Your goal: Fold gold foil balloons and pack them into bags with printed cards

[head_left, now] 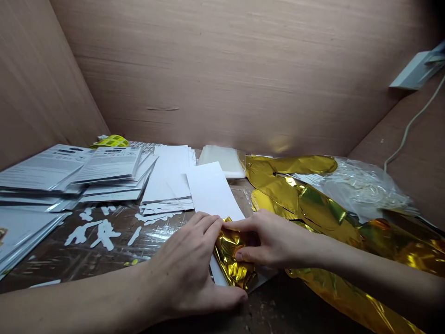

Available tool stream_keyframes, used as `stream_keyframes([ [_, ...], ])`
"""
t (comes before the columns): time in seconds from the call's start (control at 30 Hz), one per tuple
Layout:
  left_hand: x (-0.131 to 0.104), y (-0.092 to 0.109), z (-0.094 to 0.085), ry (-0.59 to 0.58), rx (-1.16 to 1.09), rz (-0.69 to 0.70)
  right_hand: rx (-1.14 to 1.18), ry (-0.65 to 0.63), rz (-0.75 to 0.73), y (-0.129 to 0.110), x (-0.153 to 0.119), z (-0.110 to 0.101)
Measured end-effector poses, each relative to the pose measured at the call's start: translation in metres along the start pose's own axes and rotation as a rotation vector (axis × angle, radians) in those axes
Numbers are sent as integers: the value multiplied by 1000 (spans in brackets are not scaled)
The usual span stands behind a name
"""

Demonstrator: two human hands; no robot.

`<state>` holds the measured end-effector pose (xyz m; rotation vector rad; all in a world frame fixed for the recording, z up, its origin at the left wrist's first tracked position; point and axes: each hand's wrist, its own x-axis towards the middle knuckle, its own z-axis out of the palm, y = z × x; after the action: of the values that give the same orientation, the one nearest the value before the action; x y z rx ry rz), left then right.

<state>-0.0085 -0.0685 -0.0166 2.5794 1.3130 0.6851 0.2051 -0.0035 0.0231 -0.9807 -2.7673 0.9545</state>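
A flat gold foil balloon (230, 262), folded into a crinkled narrow packet, lies at the front of the table, on white card. My left hand (194, 262) holds its left side, fingers at the far end and thumb along the near end. From the right, my right hand (269, 241) grips the same packet, with thumb and bent fingers pressed on the foil. Part of the packet is hidden under my fingers. Just beyond my hands lies a blank white card (213, 188). More gold foil balloons (323, 208) are spread flat beneath and beside my right forearm.
Packed cards in clear sleeves (45, 167) are piled at the left. White paper cutouts (104, 234) lie before a stack of white cards (168, 174). Clear bags (220, 160) sit at the back, a plastic bag of pale pieces (368, 185) at the right. Wooden walls enclose the table.
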Motion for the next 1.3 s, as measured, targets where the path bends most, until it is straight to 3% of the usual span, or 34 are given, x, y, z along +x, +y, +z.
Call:
stream_keyframes([
  [0.17, 4, 3, 5, 38, -78, 12, -389, 99, -86, 0, -4, 10],
  [0.33, 1, -2, 8, 87, -78, 86, -651, 256, -281, 20, -13, 29],
  [0.5, 3, -8, 14, 86, -21, 107, -645, 307, -341, 18, -19, 28],
  [0.67, 7, -9, 11, 67, -31, 113, -658, 253, -388, 7, -23, 37],
  [0.93, -9, -7, 2, 80, 186, 299, -684, 241, -288, 11, -20, 57],
  [1.13, -8, -1, 1, 52, 246, 283, -709, 194, -291, 10, -18, 52],
  [1.3, -12, -1, 1, 103, 280, 256, -686, 147, -342, 15, -14, 40],
])
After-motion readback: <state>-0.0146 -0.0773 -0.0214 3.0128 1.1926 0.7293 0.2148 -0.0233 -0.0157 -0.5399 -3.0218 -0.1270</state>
